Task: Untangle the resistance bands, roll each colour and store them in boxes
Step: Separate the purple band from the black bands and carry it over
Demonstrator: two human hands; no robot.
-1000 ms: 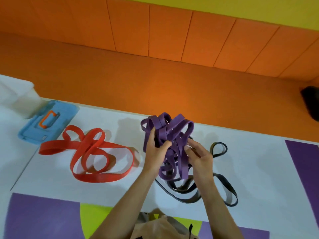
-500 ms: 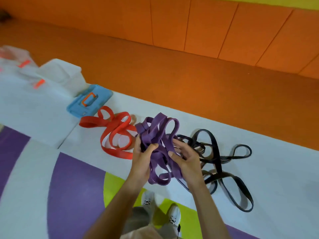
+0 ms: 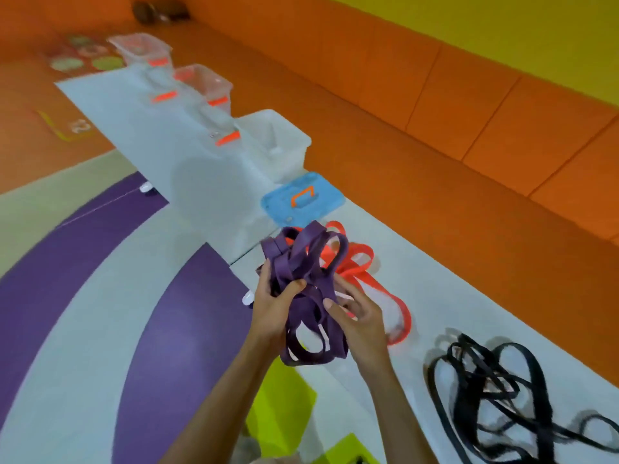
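Both hands, left hand and right hand, clutch the tangled purple rubber resistance band above the tabletop. It looks light, floppy and springy. Pinching a single flat strand should work best.

Seemingly a gym or play room: padded orange wall panels upper right, purple and lime floor shapes lower left, resistance bands over a white table at centre.

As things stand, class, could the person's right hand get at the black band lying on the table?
Probably yes, though not at once. The black band lies uncovered on the table on that hand's side; but the right hand holds the purple band and would have to let go first.
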